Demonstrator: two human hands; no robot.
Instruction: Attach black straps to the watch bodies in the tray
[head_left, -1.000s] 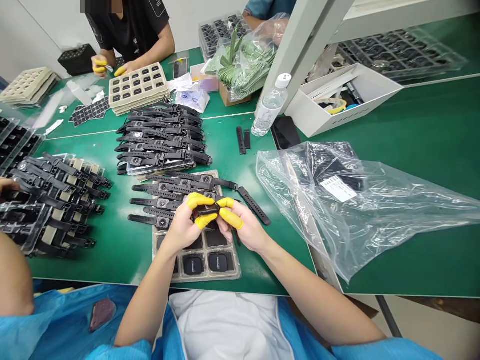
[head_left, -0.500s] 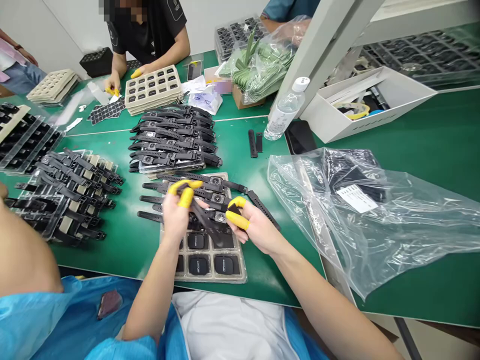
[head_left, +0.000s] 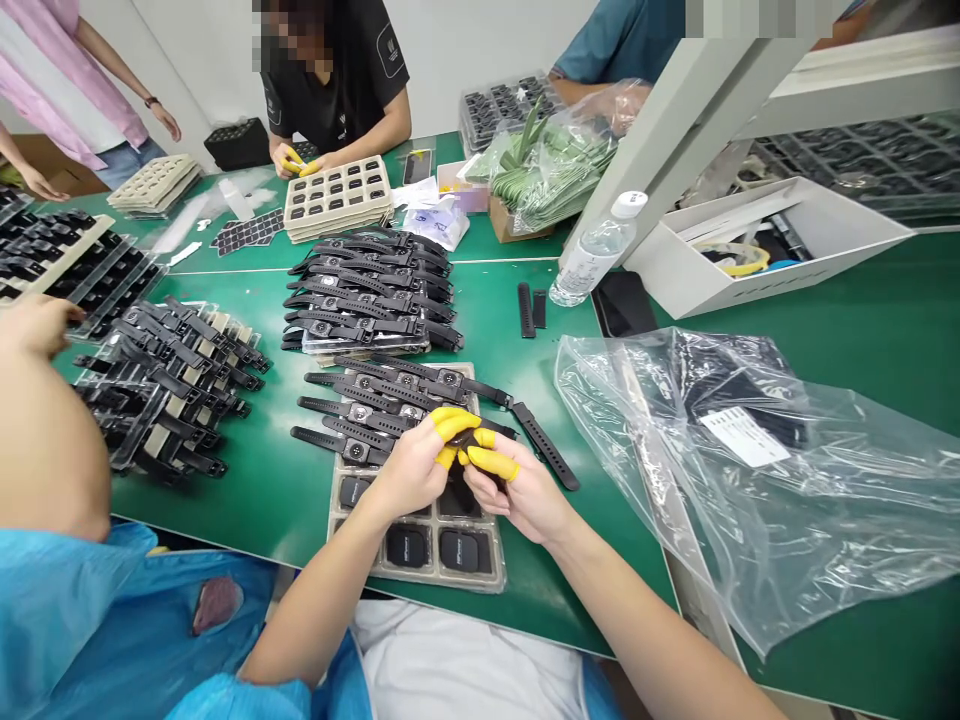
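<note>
My left hand (head_left: 416,465) and my right hand (head_left: 521,490), with yellow finger cots, meet over a moulded tray (head_left: 491,578). Pinched between their fingertips is a small black watch (head_left: 465,438), mostly covered by the fingers. The left hand also grips a black watch strap, now largely hidden. Square black watch faces (head_left: 459,550) lie in the tray's near pockets. Across its far part rest several watches with straps (head_left: 360,412). One loose strap (head_left: 546,445) lies on the green table, right of the tray.
Stacked watches (head_left: 367,290) stand behind the tray, with more (head_left: 180,385) at left. To the right lie a clear plastic bag (head_left: 840,520), a water bottle (head_left: 596,250), a phone (head_left: 624,303) and a white box (head_left: 795,270). A co-worker's hand (head_left: 34,325) reaches in at left.
My left hand has moved right and brought the strap up to the watch in my right hand, so both hands now touch. The view has shifted slightly, and the co-worker's left-side hand has come into view.
</note>
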